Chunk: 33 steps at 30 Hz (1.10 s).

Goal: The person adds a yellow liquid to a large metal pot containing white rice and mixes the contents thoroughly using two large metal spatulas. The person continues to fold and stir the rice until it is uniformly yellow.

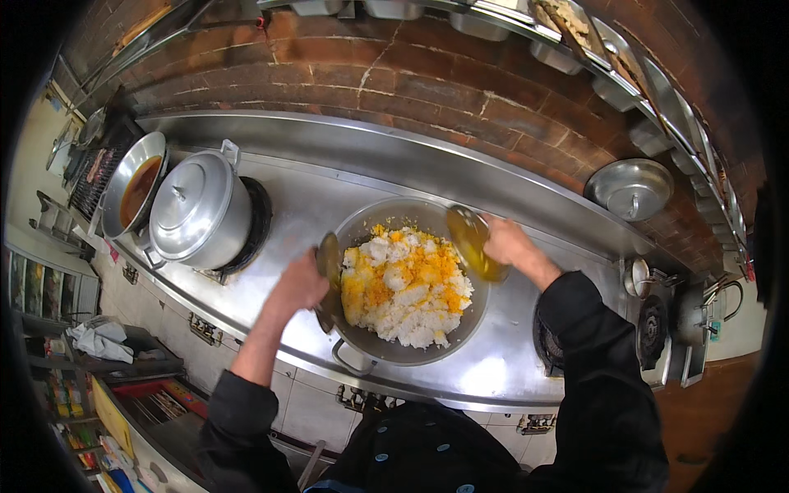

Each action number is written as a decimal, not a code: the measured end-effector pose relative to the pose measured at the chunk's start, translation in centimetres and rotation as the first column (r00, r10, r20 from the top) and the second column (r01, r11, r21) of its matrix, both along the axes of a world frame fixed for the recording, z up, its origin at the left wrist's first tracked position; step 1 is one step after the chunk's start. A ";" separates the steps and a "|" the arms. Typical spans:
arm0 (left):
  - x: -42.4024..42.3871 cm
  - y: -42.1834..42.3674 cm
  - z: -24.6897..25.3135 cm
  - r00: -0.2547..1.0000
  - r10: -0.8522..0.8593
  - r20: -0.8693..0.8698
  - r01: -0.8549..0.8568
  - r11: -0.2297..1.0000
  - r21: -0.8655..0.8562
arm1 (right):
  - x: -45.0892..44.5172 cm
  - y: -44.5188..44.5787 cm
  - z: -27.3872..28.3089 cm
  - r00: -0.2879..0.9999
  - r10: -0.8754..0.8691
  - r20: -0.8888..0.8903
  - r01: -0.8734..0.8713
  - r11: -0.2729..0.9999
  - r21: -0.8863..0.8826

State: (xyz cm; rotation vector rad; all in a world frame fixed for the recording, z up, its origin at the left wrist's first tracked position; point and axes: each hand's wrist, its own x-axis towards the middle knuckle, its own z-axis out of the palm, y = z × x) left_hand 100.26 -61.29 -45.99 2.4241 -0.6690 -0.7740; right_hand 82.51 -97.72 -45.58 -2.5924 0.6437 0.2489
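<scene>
A wide metal pot (409,357) stands before me on the steel counter, filled with white rice (413,320) that is streaked with yellow-orange bits. My left hand (302,280) grips a round metal dish or lid (329,280), held on edge at the pot's left rim. My right hand (508,241) grips a shiny round metal dish or lid (473,243), tilted over the pot's right rim; a yellow tint shows on it. The fingers on the far side of both round pieces are hidden, and whether they are bowls or lids I cannot tell.
A lidded aluminium pot (194,209) sits on a burner at the left, beside a pan of reddish-brown sauce (140,191). Another burner (547,336) lies by my right sleeve. A metal lid (630,188) leans on the brick wall, below a rack of steel containers (555,55).
</scene>
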 end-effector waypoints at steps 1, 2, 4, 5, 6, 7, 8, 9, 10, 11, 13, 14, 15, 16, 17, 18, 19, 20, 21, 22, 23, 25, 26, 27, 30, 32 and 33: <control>-0.8 0.0 -1.7 0.990 0.098 -0.104 -0.095 0.995 0.035 | -0.4 -0.2 -2.2 0.996 -0.032 -0.083 0.033 0.999 0.008; -1.4 1.2 -5.9 0.994 0.075 0.084 -0.062 0.988 -0.143 | -0.9 -0.2 -5.2 0.992 -0.092 -0.090 0.101 0.990 0.102; -3.3 0.3 -8.9 0.982 0.189 -0.003 -0.184 0.956 -0.229 | -1.7 0.9 -8.3 0.969 -0.225 -0.099 0.245 0.907 0.344; -4.5 -1.0 -8.2 0.964 0.254 -0.081 -0.265 0.942 -0.204 | -1.8 2.2 -9.1 0.948 -0.301 -0.103 0.312 0.817 0.485; -5.5 -1.4 -8.4 0.954 0.285 -0.097 -0.300 0.927 -0.224 | -2.2 3.7 -9.4 0.923 -0.367 -0.118 0.357 0.700 0.618; -6.0 -2.2 -8.7 0.943 0.315 -0.106 -0.332 0.906 -0.262 | -2.8 3.9 -10.1 0.923 -0.375 -0.078 0.332 0.678 0.656; -6.3 -2.7 -9.1 0.932 0.344 -0.116 -0.363 0.882 -0.300 | -3.5 4.1 -11.2 0.922 -0.386 -0.040 0.304 0.655 0.691; -6.5 -2.7 -10.6 0.921 0.359 -0.150 -0.388 0.825 -0.411 | -3.7 4.3 -11.8 0.920 -0.393 -0.007 0.274 0.629 0.728; -6.9 -2.4 -13.0 0.910 0.370 -0.186 -0.412 0.755 -0.510 | -3.7 4.6 -11.1 0.918 -0.396 0.030 0.243 0.620 0.746; -7.2 -2.4 -14.5 0.901 0.372 -0.222 -0.427 0.671 -0.606 | -3.3 4.8 -9.7 0.941 -0.331 0.074 0.212 0.744 0.634; -8.7 -3.7 -13.8 0.889 0.339 -0.306 -0.456 0.616 -0.643 | -3.2 5.3 -5.4 0.971 -0.204 0.123 0.150 0.925 0.348; -9.6 -4.5 -11.6 0.877 0.352 -0.327 -0.481 0.627 -0.613 | -3.0 6.1 -2.0 0.978 -0.181 0.103 0.145 0.947 0.287; -10.5 -5.0 -10.2 0.862 0.373 -0.343 -0.507 0.634 -0.584 | -2.3 7.3 2.1 0.985 -0.152 0.086 0.129 0.965 0.227; -10.7 -5.4 -11.0 0.883 0.415 -0.219 -0.450 0.617 -0.645 | -1.3 8.9 4.4 0.991 -0.109 0.072 0.096 0.981 0.166; -11.1 -6.2 -11.2 0.854 0.424 -0.300 -0.513 0.594 -0.620 | -0.8 10.2 4.7 0.995 -0.042 0.089 0.037 0.998 0.056; -11.1 -6.9 -11.0 0.816 0.437 -0.377 -0.576 0.565 -0.591 | -0.1 11.8 5.1 0.994 0.035 0.102 -0.029 0.998 -0.057; -11.0 -7.6 -10.2 0.779 0.431 -0.454 -0.626 0.547 -0.555 | 0.0 13.0 5.3 0.990 0.093 0.103 -0.074 0.983 -0.169; -10.5 -7.4 -9.4 0.822 0.395 -0.411 -0.563 0.677 -0.474 | 0.2 14.3 3.6 0.962 0.182 0.202 -0.120 0.952 -0.282; -10.2 -6.6 -9.0 0.864 0.370 -0.341 -0.492 0.765 -0.416 | 0.1 15.3 0.2 0.919 0.271 0.286 -0.146 0.908 -0.393; -9.3 -5.2 -8.7 0.899 0.344 -0.271 -0.424 0.836 -0.347 | 0.0 15.9 -1.4 0.857 0.373 0.355 -0.163 0.850 -0.501; -8.3 -3.9 -8.4 0.929 0.307 -0.205 -0.356 0.893 -0.276 | -0.3 15.5 -1.0 0.874 0.366 0.320 -0.199 0.870 -0.451; -8.1 -1.0 -6.5 0.887 0.343 -0.309 -0.445 0.813 -0.376 | -1.2 13.5 0.2 0.905 0.354 0.238 -0.267 0.905 -0.330; -8.0 0.5 -5.6 0.909 0.374 -0.187 -0.415 0.856 -0.307 | -1.1 12.4 1.9 0.945 0.296 0.139 -0.241 0.918 -0.315; -8.0 1.7 -5.1 0.918 0.393 -0.060 -0.396 0.892 -0.220 | -0.6 10.7 3.0 0.965 0.228 0.132 -0.191 0.951 -0.244; -6.9 1.5 -4.6 0.926 0.377 -0.015 -0.374 0.911 -0.176 | 1.6 4.7 2.8 0.973 0.043 0.225 -0.026 0.997 -0.077; -5.7 0.5 -5.6 0.943 0.332 0.021 -0.324 0.932 -0.161 | 3.0 1.1 0.3 0.984 0.027 0.174 -0.015 0.998 -0.069; -5.1 -0.3 -6.2 0.951 0.306 0.040 -0.297 0.943 -0.150 | 4.0 -0.2 -1.8 0.989 0.016 0.147 -0.007 0.998 -0.062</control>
